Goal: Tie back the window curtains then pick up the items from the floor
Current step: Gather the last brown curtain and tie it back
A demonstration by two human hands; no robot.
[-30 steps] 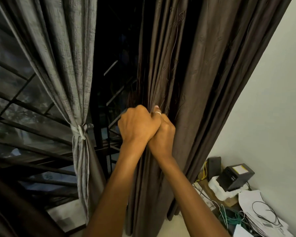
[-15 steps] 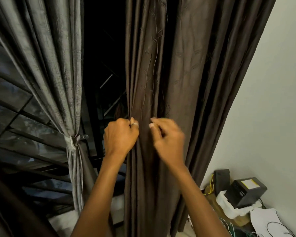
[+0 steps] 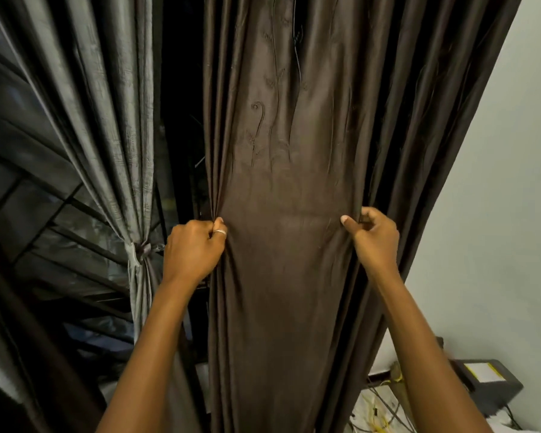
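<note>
Brown curtain (image 3: pixel 288 232): hangs at centre, stretched flat between your hands. Your left hand (image 3: pixel 194 248) grips its left edge, fingers curled round bunched folds; your right hand (image 3: pixel 375 235) pinches a fold further right. Grey curtain (image 3: pixel 107 120): left, knotted with a tie (image 3: pixel 141 248). Black box (image 3: pixel 484 385): lower right, by the wall.

Bare forearms (image 3: pixel 156 326); the left hand (image 3: pixel 194 250) wears a seemingly silver ring (image 3: pixel 221 232).

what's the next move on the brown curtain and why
Probably bring the left hand and right hand together to bunch the brown curtain: both grip it, stretched flat and untied, while the grey curtain is already tied.
</note>
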